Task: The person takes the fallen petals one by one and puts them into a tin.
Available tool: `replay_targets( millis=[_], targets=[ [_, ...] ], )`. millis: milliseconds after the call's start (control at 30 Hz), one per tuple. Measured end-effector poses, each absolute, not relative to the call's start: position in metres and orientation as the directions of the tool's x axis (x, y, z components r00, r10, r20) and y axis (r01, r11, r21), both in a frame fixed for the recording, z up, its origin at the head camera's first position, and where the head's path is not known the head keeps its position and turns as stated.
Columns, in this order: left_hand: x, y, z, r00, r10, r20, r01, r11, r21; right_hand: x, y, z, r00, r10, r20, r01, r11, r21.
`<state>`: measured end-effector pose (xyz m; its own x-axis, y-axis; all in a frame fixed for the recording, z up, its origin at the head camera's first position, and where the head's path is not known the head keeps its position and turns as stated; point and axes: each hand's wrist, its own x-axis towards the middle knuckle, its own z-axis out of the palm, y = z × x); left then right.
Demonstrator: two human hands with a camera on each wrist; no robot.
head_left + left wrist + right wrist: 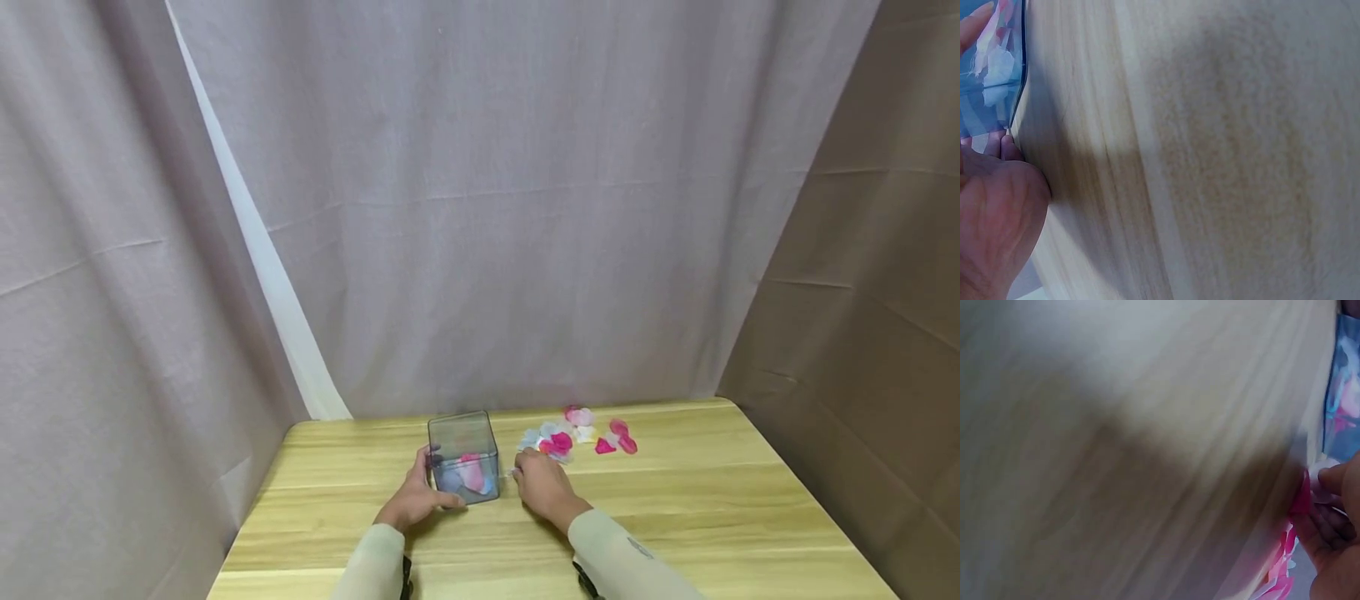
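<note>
My left hand [417,498] grips a clear, bluish square plastic box [461,430] from its left side, the thumb along the near face. Inside the box lie several pink, white and blue artificial flower petals [471,473]. Just right of the box, my right hand [546,483] is low over the table, fingers curled. In the right wrist view, its thumb and fingers pinch a white petal [1320,477], with a deep pink petal [1301,495] against the fingers. Loose petals [557,443] in pink, pale blue and white lie just beyond that hand.
More petals [621,435] lie farther right on the light wood-grain table [720,500]. Grey curtains [525,208] hang behind the table's back edge and at the left, with a brown-looking one [847,333] at the right.
</note>
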<state>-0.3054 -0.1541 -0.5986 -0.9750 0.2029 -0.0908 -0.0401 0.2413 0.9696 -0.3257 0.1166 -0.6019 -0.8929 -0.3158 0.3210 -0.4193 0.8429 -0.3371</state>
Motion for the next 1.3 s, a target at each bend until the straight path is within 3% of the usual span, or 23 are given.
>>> replay_targets(
  millis=[300, 767, 1067, 1300],
  targets=[
    [-0.306, -0.154, -0.599, -0.975, 0.200, -0.095, -0.040, 0.264, 0.964, -0.330, 0.122, -0.598, -0.938, -0.220, 0.269, -0.334, 0.787, -0.519],
    [-0.305, -0.157, -0.599, -0.974, 0.199, -0.107, -0.050, 0.271, 0.961, -0.316, 0.128, -0.548, -0.876, -0.072, 0.477, -0.419, 0.604, -0.678],
    [-0.306, -0.161, -0.600, -0.976, 0.194, -0.104, -0.046, 0.284, 0.958, -0.301, 0.103, -0.521, -0.852, -0.098, 0.515, -0.474, 0.562, -0.678],
    [-0.308, -0.157, -0.604, -0.976, 0.194, -0.103, -0.048, 0.271, 0.961, -0.311, 0.064, -0.506, -0.804, -0.267, 0.531, -0.565, 0.623, -0.542]
  ],
)
